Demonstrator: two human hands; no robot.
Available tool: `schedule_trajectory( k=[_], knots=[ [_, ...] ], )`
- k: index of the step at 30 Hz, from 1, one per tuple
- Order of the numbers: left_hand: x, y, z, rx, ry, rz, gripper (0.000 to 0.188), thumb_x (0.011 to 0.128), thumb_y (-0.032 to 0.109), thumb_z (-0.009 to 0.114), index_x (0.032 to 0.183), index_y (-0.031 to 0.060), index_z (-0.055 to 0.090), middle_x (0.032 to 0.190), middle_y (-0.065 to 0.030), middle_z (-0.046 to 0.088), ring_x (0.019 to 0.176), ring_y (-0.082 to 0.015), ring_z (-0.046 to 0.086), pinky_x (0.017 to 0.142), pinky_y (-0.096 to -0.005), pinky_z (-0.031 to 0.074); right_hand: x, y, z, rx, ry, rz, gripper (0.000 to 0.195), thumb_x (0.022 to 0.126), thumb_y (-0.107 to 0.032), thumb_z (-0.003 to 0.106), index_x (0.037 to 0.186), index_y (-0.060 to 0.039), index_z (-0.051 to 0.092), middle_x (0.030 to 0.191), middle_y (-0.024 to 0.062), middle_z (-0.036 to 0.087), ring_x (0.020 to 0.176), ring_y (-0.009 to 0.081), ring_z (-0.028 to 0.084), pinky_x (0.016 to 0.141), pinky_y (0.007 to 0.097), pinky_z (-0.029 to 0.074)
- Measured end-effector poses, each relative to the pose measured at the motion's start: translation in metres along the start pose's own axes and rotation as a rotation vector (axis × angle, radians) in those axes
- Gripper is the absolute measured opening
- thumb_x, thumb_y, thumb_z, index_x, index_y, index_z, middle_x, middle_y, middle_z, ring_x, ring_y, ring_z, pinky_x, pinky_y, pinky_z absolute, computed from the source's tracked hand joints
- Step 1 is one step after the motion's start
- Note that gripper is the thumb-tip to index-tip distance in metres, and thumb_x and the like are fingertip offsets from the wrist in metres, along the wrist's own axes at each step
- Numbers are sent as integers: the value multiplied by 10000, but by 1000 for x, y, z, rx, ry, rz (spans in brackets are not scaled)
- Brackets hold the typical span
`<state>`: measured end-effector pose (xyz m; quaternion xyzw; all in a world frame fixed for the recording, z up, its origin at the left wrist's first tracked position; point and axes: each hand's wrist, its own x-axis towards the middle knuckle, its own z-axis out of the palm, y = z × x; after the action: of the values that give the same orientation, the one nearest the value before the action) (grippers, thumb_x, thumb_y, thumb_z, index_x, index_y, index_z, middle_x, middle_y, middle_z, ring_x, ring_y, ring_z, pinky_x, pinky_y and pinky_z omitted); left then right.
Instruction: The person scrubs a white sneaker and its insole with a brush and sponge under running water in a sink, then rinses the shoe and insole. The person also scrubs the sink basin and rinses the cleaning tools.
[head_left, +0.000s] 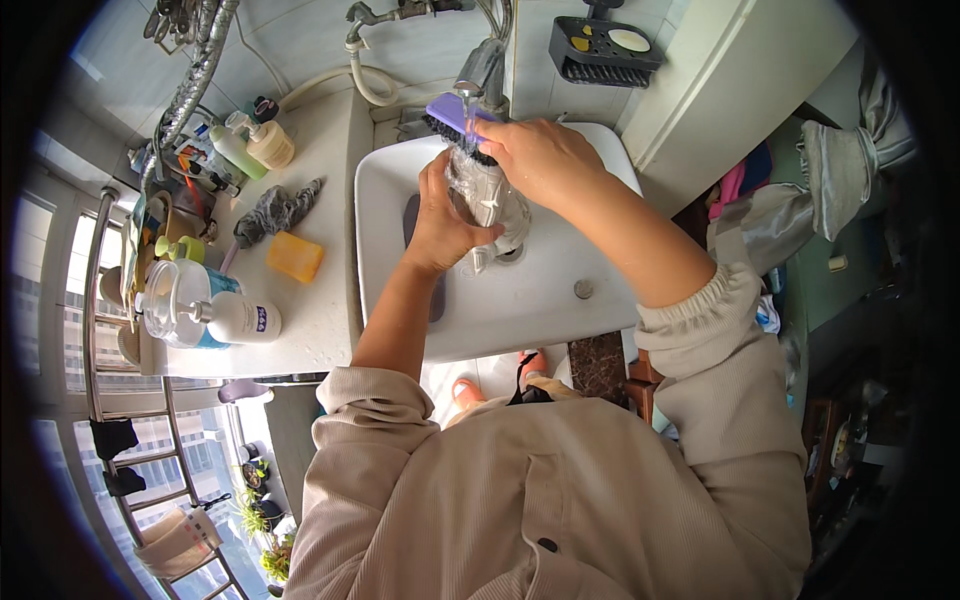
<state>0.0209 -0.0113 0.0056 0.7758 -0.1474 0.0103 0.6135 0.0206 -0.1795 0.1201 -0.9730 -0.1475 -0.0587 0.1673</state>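
My left hand grips a pale, wet shoe over the white sink basin, its thumb pressed on the side. In my right hand is a purple scrub brush, its dark bristles against the upper end of the shoe. Water runs from the chrome faucet onto brush and shoe. A dark grey insole leans along the basin's left wall, partly covered by my left hand and wrist. The drain hole shows just beside the shoe.
On the left counter lie a yellow-orange sponge and a wrung grey cloth. Pump bottles stand by its near edge, more bottles farther back. A black soap rack hangs at the upper right. Fabric drapes on the right.
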Motion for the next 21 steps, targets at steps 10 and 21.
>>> schedule_trajectory(
  k=[10,21],
  knots=[
    [-14,2,-39,-453,-115,-128,1212,530,-49,747,1521,213,101,1481,-59,293,1369,-263,309,1111,-386,319,-40,69,30,496,-7,275,380,975,-346,510,1353,-312,520,991,129,679,837,268,648,764,367,498],
    [-3,-13,-33,-769,72,-214,860,532,27,464,1392,36,464,1238,-90,596,1109,-230,571,1009,-307,409,-91,122,88,-179,-106,175,440,928,-289,567,1345,-407,487,884,116,588,701,299,628,620,421,519]
  ],
)
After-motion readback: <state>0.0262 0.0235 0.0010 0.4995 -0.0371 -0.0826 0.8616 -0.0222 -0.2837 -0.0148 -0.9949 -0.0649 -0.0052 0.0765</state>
